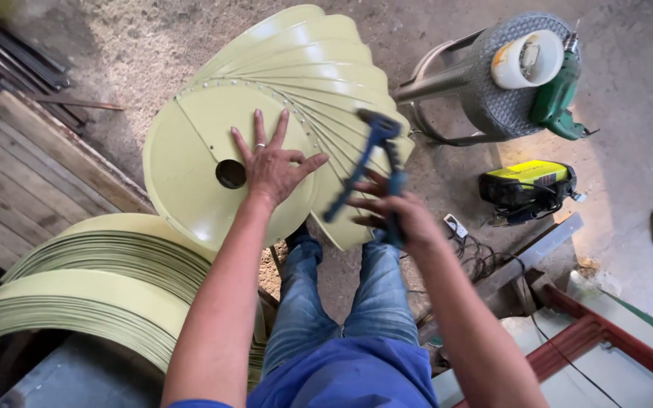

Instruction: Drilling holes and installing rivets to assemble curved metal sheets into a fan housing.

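Pressing left hand (272,168) flat upon pale-green disc (190,162)

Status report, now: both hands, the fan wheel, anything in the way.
Left hand flat on pale green fan wheel, beside its centre hole. Right hand gripping blue hand riveter at the blades. Nothing between tool and wheel.

We see no packages, signs or screens; only a yellow label panel (529,172) covers the top of the black boxy machine (527,198) on the floor.

left hand (272,168) splayed flat, right hand (391,215) clenched
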